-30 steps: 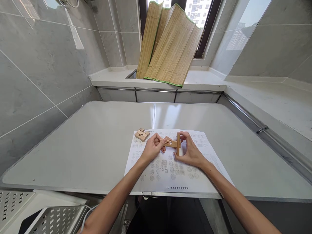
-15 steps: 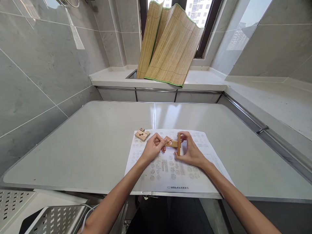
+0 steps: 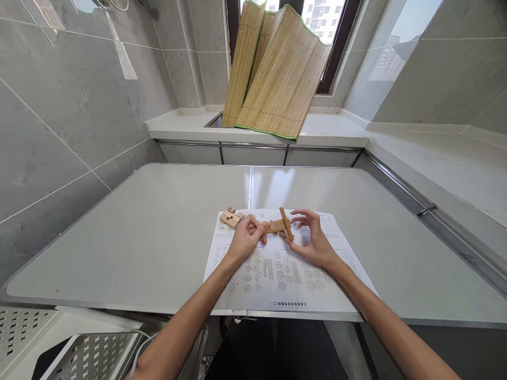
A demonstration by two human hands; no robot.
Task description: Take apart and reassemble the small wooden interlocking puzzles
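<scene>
My left hand [image 3: 246, 238] is closed round one end of a T-shaped wooden puzzle piece [image 3: 279, 226], held just above a printed instruction sheet [image 3: 277, 269]. My right hand [image 3: 312, 240] sits at the piece's cross bar, which now tilts. Its thumb and a fingertip touch the bar while the other fingers are spread. A small cluster of wooden blocks [image 3: 231, 217] lies on the sheet's far left corner, close to my left hand.
The sheet lies on a grey table [image 3: 158, 232] near its front edge. A rolled bamboo mat [image 3: 273, 68] leans against the window on the counter behind. A perforated metal tray [image 3: 91, 356] is at the lower left, below the table.
The cross bar has turned from upright to tilted, its top leaning left. My right hand has loosened, its fingers spreading. Both hands shifted slightly away from me.
</scene>
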